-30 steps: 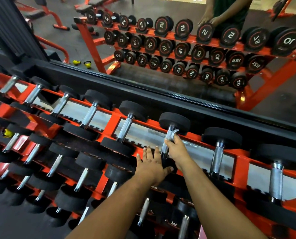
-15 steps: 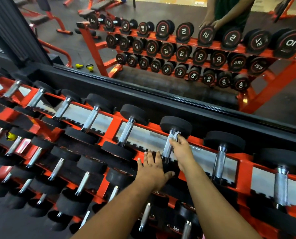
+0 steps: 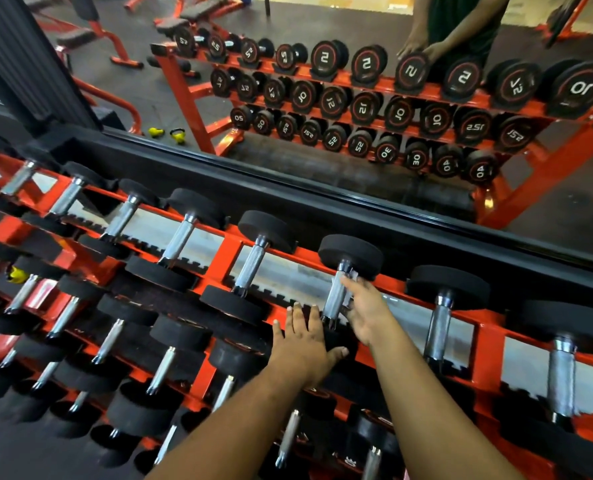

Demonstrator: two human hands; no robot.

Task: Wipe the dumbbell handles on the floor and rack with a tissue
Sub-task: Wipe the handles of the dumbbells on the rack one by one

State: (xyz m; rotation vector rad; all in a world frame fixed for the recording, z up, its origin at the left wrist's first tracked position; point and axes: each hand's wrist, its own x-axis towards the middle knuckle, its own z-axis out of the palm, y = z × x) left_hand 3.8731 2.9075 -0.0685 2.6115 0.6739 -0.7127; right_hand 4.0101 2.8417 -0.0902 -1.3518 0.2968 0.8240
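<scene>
Looking down from the head camera: right hand (image 3: pixel 366 308) is wrapping round the chrome handle (image 3: pixel 335 299) of a dumbbell (image 3: pixel 350 252) on the top tier of the orange rack (image 3: pixel 226 251), pinching a white tissue (image 3: pixel 352 277) against the metal. Only a scrap of tissue is showing near the far weight head; the rest is sitting hidden under the fingers. Left hand (image 3: pixel 303 341) is lying flat, fingers straight and together, pressing on the dumbbell's near black head, which it is mostly covering. More dumbbells are filling the rack to both sides; those at far left are blurring, and the lower tiers are being cut off by the frame bottom and hidden by the forearms. Behind the rack a mirror (image 3: pixel 322 133) is showing the rack's reflection with numbered weight ends, plus the person's reflected hands; the upper body is cropped by the top edge. Two small yellow objects (image 3: pixel 167 134) in the reflection are too small to identify.
</scene>
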